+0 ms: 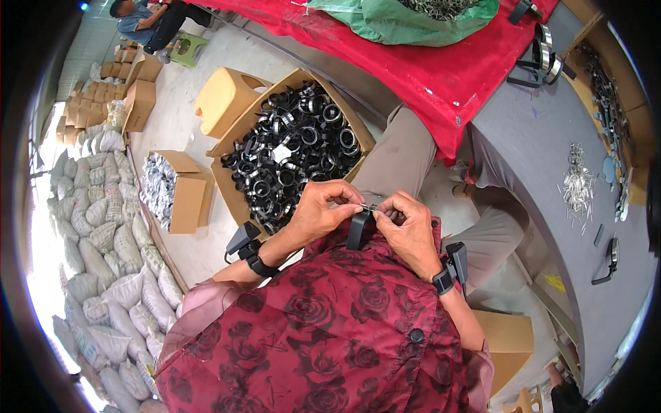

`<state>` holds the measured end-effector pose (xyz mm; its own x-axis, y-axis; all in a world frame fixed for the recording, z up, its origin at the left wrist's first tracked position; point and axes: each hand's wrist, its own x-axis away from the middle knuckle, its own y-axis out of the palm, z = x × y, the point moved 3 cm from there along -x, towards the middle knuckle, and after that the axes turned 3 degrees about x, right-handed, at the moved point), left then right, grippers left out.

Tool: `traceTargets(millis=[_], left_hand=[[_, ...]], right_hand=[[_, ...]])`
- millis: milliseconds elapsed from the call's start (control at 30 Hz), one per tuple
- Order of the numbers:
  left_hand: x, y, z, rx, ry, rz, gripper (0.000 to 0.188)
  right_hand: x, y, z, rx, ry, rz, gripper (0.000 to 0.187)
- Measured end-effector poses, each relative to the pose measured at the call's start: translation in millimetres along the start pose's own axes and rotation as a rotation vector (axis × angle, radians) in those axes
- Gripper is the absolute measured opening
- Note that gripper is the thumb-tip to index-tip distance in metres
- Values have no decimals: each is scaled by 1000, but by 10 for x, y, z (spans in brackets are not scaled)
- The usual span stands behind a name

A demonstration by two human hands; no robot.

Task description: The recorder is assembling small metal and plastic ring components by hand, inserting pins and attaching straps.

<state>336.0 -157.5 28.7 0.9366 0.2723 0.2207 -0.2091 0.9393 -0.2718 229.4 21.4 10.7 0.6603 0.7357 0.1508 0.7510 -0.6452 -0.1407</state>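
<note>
My left hand [323, 210] and my right hand [407, 227] meet close to my chest over a small black plastic part [358, 229]. The fingertips of both hands pinch a thin shiny metal pin [367, 206] at the top of that part. The right hand also steadies the black part from the side. Just beyond my left hand stands an open cardboard box [234, 186] heaped with several black and silver ring-shaped parts [292, 148].
A grey worktable [551, 179] on the right carries loose metal pins [578, 184] and black parts. A red cloth [441, 65] with a green sack [406, 20] lies ahead. A tan stool [227, 96], a box of silver parts [162, 189], stacked white sacks [103, 261] and a seated person [148, 20] are to the left.
</note>
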Motion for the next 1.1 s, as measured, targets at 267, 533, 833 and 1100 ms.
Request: traceTargets(millis=[267, 533, 833, 1100], left_hand=[[23, 6, -42, 20, 32, 44, 6], [56, 22, -29, -47, 145, 95, 5], [18, -22, 5, -169, 316, 38, 6], [-2, -30, 80, -290, 403, 0, 8]], right_hand=[[5, -4, -15, -3, -2, -1, 9], [6, 6, 2, -11, 5, -3, 9], [13, -1, -20, -18, -2, -6, 10], [15, 6, -5, -35, -11, 7, 9]])
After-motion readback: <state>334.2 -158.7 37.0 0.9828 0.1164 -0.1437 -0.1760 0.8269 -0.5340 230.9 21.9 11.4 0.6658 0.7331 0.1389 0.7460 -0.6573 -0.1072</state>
